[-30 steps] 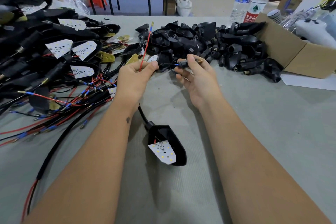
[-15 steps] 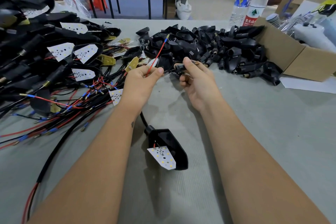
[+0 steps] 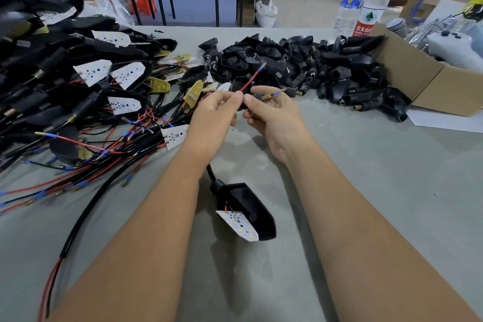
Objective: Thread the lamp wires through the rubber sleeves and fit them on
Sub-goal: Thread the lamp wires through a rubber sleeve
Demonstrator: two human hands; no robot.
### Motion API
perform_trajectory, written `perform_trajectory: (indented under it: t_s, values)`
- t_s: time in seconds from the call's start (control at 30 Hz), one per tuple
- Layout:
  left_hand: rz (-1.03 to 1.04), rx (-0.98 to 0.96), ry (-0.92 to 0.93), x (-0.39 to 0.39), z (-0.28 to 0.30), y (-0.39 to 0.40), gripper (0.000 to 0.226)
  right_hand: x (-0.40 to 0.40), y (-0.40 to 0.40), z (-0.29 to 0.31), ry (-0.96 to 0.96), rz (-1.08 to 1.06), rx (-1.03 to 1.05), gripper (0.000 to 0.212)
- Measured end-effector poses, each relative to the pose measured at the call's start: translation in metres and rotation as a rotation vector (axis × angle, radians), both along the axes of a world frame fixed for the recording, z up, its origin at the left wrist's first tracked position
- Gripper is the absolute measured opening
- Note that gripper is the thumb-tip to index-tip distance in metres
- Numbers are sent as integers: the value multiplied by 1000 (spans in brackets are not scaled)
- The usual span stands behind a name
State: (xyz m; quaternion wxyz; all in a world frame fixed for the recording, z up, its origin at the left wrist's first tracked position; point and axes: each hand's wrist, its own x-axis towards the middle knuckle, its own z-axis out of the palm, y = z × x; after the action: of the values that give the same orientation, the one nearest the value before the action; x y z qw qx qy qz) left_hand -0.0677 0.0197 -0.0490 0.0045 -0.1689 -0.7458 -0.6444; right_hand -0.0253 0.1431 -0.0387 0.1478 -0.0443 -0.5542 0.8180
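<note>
My left hand (image 3: 214, 115) pinches a red lamp wire (image 3: 251, 78) between thumb and forefinger; the wire's blue-and-brass tip points up to the right. My right hand (image 3: 274, 117) grips a small black rubber sleeve with a brass threaded end (image 3: 266, 97), and a blue-tipped wire end sticks out past it. The two hands almost touch. Below them on the table lies a black lamp housing (image 3: 248, 206) with a white LED board (image 3: 239, 225) and a black cable running under my left forearm.
A heap of wired lamp housings (image 3: 78, 91) fills the left of the grey table (image 3: 379, 191). A pile of black rubber sleeves (image 3: 300, 63) lies behind the hands. A cardboard box (image 3: 428, 83) and two water bottles (image 3: 366, 2) stand at the right back.
The red wire has tilted from nearly upright to slanting right. My hands have drawn closer together, and the wire end now shows past the sleeve's brass end.
</note>
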Motion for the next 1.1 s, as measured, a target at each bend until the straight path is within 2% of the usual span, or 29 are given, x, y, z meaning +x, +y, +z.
perform_trajectory:
  t_s: [0.1,0.23,0.43,0.6,0.77,0.93,1.1]
  values:
    - [18,-43,69,0,0,0,20,0,0,1,8,36,18,3]
    - [82,-24,61,-2,1,-1,22,0,0,5,-24,29,-100,30]
    - [-6,-3,55,-1,0,-1,7,0,2,4,-47,27,-57,42]
    - [23,-32,-29,-2,-1,0,16,-1,1,2,-34,-37,-95,37]
    - [44,-20,-40,2,0,1,23,0,-1,1,54,-49,-69,11]
    - [21,28,-60,5,3,1,23,0,-3,1,55,-104,-15,14]
    - [13,34,-52,7,5,2,21,1,-5,2,46,-34,-18,19]
